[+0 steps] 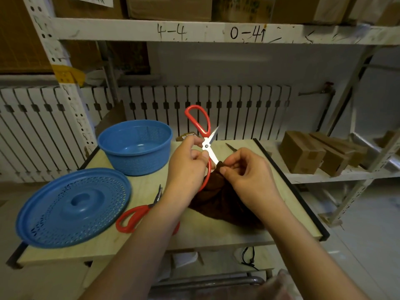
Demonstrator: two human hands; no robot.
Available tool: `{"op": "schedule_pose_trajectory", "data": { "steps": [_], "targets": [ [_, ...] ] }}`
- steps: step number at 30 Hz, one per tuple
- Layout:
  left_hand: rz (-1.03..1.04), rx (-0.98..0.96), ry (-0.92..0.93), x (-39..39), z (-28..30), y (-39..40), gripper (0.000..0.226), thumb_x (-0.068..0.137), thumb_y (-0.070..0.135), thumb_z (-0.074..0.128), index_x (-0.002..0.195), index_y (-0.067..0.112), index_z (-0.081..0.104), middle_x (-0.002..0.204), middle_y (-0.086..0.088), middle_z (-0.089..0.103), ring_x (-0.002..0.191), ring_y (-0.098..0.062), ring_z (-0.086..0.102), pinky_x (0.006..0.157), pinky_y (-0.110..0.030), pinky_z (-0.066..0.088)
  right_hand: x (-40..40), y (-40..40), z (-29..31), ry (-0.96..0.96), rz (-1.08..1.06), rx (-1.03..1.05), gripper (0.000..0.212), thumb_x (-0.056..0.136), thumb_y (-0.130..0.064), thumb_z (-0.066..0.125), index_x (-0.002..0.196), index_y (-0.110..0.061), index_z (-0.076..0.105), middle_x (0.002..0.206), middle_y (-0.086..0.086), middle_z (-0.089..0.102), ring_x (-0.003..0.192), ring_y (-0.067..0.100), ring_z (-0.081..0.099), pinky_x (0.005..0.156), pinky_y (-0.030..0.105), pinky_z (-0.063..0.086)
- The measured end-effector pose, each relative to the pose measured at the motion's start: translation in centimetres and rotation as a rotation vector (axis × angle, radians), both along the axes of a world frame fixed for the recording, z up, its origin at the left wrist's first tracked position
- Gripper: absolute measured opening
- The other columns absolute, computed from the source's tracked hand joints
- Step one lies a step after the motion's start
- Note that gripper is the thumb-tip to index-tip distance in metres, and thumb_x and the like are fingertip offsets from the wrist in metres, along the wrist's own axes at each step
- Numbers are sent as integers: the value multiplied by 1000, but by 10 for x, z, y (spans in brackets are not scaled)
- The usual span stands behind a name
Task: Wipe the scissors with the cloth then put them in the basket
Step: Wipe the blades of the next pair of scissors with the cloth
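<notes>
**Open scissors held up for wiping, one blade in the cloth**

The left hand [190, 161] gripped the red-handled steel scissors [206, 146] near the pivot, fingers and thumb curled round the lower handle loop, which judged from the pose kept the tool steady above the pale wooden table [216, 234] while the other hand worked. The right hand [249, 172] pinched a fold of the dark brown cloth [220, 204] round one blade, fingertips closed tight on the fabric; the rest of the cloth trailed down onto the table.

The scissors were splayed open in an X. One handle loop stood up and away from the person, the free blade pointed up and to the right, and the wrapped blade ran down and right into the cloth. The long axis stood steeply, near upright.

The round blue plastic basket [104, 141] stood to the left, well apart from the scissors, open side up, probably ready to receive them. Its perforated blue lid [73, 206] lay nearer the person, beside a second pair of red-handled scissors [134, 215] lying flat.
</notes>
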State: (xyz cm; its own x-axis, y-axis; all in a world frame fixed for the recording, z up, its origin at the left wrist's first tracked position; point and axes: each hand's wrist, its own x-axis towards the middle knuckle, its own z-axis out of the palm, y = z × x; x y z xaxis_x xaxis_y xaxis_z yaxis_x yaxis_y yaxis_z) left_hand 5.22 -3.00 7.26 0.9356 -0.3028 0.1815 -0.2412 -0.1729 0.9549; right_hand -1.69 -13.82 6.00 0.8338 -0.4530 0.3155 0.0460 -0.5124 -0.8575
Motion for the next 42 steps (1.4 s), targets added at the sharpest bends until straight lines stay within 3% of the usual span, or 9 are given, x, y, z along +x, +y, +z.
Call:
{"op": "schedule_pose_trajectory", "data": {
  "steps": [2,6,11,19,23,27,34,37,42],
  "targets": [
    [20,-26,-4,4,6,4,20,98,13,49,113,24,54,67,4,66,50,-2,49,59,-24,38,-3,-4,1,6,3,27,15,85,-9,69,85,-21,61,78,-1,63,73,9,62,67,21,56],
    [-19,-21,12,8,11,12,18,97,12,51,111,23,55,68,0,70,51,-7,47,51,-24,35,-2,-15,10,-78,-45,171,15,85,-10,68,91,-22,62,88,2,66,83,13,66,76,29,58],
    [-96,-38,48,-3,12,12,18,96,10,52,102,27,57,58,3,65,52,-11,47,50,-26,35,10,-8,23,-183,-82,261,12,85,-10,70,89,-20,64,79,-1,70,74,7,70,68,19,56],
    [-112,2,33,-9,7,10,17,96,12,53,103,28,56,67,-1,70,44,-4,50,51,-26,37,11,6,9,-179,-71,308,9,86,-11,69,86,-18,64,81,4,70,55,7,64,56,17,51],
    [-111,39,18,-10,5,13,19,96,13,53,104,29,56,68,1,72,55,-8,57,59,-31,45,8,7,8,-168,-47,280,12,86,-10,69,84,-21,64,81,-4,70,71,4,68,63,14,52],
    [-121,39,3,-12,4,13,17,96,12,53,103,28,56,66,1,70,46,0,53,54,-25,40,6,9,8,-180,-17,311,11,85,-8,69,83,-18,65,80,-4,71,72,4,69,63,13,52],
    [-121,47,-29,-14,1,10,15,97,13,52,104,25,56,61,2,59,49,-2,53,55,-25,40,9,12,10,-183,37,516,9,80,-3,73,86,-6,68,81,6,74,75,19,73,68,27,58],
    [-138,56,-28,-14,1,9,14,97,12,52,101,26,56,63,3,67,44,2,52,52,-21,39,12,13,10,-194,24,594,12,78,0,75,84,-5,66,80,11,74,73,25,72,68,35,59],
    [-125,83,-46,-11,1,9,19,96,9,52,96,28,55,58,7,66,44,4,53,53,-19,38,18,16,12,-203,-1,634,25,76,2,76,93,-7,60,81,12,73,74,26,73,67,34,59]
  ]
}}
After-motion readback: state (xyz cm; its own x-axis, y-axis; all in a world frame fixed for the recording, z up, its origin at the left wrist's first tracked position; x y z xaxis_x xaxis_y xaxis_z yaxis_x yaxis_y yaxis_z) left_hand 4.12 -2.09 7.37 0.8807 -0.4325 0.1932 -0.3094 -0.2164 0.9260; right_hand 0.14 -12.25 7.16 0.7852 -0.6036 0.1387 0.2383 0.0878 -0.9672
